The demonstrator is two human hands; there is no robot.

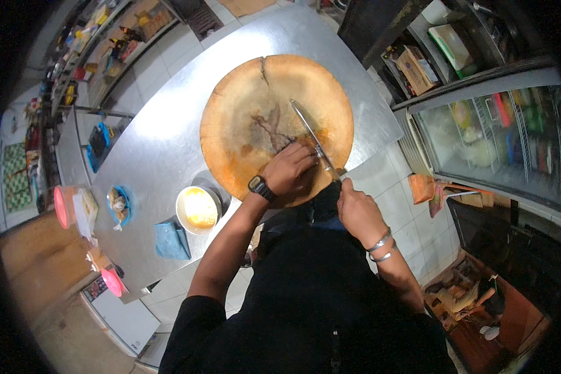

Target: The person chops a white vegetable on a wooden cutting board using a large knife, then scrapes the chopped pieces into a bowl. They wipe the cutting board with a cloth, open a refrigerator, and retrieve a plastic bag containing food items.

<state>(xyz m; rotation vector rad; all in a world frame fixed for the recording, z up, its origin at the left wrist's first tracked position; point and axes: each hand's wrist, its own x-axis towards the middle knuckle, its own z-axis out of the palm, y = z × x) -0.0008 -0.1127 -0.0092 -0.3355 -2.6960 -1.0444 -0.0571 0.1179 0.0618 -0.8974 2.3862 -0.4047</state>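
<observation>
A round wooden chopping block (233, 103), cracked at its far edge, lies on the steel table before me. My right hand (361, 210) is closed round the handle of a long kitchen knife (308, 128), whose blade slants up and left over the block's right part. My left hand (292, 168) rests on the near part of the block, fingers bent, close to the left of the blade; what lies under its fingers is hidden. Dark, thin strips of food (273, 131), perhaps meat, lie just beyond my left fingers. Orange-brown stains mark the wood.
Left of the block, the steel table (154, 173) holds a bowl of yellow-orange liquid (199, 210), a folded blue cloth (173, 240) and a blue dish with bagged items (118, 204). A glass-fronted fridge (491, 131) stands at right. Plastic containers (65, 207) stand at the table's far left.
</observation>
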